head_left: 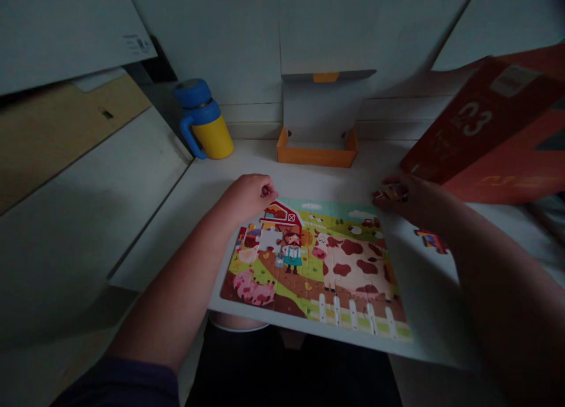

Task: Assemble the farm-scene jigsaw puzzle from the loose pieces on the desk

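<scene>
A farm-scene jigsaw puzzle [326,265] with a cow, a farmer, pigs and a red barn lies on the white table [309,183] in front of me. A gap shows near its upper left. My left hand [249,196] rests curled at the puzzle's top left corner, fingers closed; what it holds, if anything, is hidden. My right hand [412,199] hovers off the puzzle's top right corner, fingers pinched on a puzzle piece [391,193]. One loose piece [431,240] lies on the table right of the puzzle.
An open orange box [316,154] with a raised grey lid stands at the back against the wall. A blue and yellow mug [205,121] sits at the back left. A red box lid [494,130] marked 23 leans at the right.
</scene>
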Motion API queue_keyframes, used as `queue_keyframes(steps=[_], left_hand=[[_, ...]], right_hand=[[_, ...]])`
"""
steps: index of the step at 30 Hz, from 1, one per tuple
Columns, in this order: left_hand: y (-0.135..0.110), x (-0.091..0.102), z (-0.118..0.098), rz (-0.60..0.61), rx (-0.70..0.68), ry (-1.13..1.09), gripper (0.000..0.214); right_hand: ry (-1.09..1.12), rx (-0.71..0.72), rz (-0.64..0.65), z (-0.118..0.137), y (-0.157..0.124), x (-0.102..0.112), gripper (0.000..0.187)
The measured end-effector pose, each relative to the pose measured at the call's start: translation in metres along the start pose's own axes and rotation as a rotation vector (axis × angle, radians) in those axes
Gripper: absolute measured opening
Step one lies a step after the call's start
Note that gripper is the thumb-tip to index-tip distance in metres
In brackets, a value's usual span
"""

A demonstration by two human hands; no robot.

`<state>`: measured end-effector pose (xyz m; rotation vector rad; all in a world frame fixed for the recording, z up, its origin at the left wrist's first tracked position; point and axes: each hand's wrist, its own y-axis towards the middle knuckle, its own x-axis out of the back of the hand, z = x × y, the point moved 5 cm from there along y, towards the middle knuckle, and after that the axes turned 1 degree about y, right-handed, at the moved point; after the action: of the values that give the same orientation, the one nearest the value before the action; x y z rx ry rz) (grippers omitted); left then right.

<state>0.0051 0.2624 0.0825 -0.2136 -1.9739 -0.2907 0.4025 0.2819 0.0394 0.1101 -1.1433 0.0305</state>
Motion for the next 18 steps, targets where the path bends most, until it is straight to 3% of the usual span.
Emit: queue_keyframes(steps=[2,4,6,9,12,15,18], left_hand=[[0.000,-0.001,-0.006,-0.016,-0.021,-0.052,0.005],[-0.001,-0.001,-0.011,-0.034,-0.039,-0.136,0.005],[-0.002,-0.001,-0.017,-0.031,-0.069,-0.265,0.007],[-0.005,-0.007,-0.031,0.057,-0.141,-0.504,0.019],[-0.011,-0.020,-0.047,0.215,-0.206,-0.724,0.030],[-0.015,-0.034,-0.059,0.347,-0.188,-0.831,0.022],[-0.016,-0.039,-0.059,0.382,-0.125,-0.813,0.016]], right_hand=[[-0.032,0.034,-0.029,0.014,-0.005,0.007,0.030],[-0.007,0.047,-0.096,0.035,-0.011,0.015,0.026],[0.158,0.023,-0.119,0.057,-0.020,0.019,0.027],[0.616,0.050,0.110,0.093,-0.036,0.003,0.045],[0.881,0.111,0.234,0.122,-0.054,-0.013,0.051],[0.916,0.124,0.278,0.136,-0.067,-0.024,0.045],[0.795,0.154,0.277,0.140,-0.073,-0.027,0.041]])
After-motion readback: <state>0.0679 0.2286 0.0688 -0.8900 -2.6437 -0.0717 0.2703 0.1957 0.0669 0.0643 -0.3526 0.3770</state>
